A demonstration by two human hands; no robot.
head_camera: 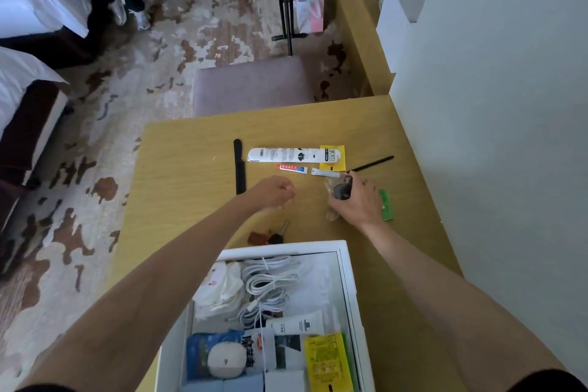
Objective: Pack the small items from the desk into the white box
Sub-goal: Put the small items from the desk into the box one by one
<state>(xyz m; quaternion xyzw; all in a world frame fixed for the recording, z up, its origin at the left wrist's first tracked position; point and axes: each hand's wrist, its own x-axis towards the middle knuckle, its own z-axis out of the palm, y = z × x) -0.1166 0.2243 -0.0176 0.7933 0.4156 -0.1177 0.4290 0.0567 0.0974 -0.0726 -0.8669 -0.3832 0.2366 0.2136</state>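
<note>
The white box (350, 280) sits at the near edge of the wooden worktop (178, 175), open at the top and already partly filled: coiled white cables (270, 283), a white tube (299, 325), a yellow packet (327, 363), a blue pouch with a pale round item (226, 360) on it, and some white cloth-like items lie inside.

The right hand (356, 200) is closed around a clear plastic bag holding something dark (342, 189), just above the worktop. A green card (387, 205) lies just beside that hand, partly under it. The left hand (273, 192) hovers over the worktop with its fingers curled loosely inward; whether it holds anything cannot be told.

Still out on the worktop, beyond the hands, are a long white tube with black print (292, 154), a yellow packet (334, 157) under its end, a small red-and-blue tube (292, 169), a small white tube (324, 172), a black pen-like stick (372, 164) and a long black strap (240, 167). A bunch of keys with a brown fob (270, 235) lies just beyond the box's far rim.
</note>
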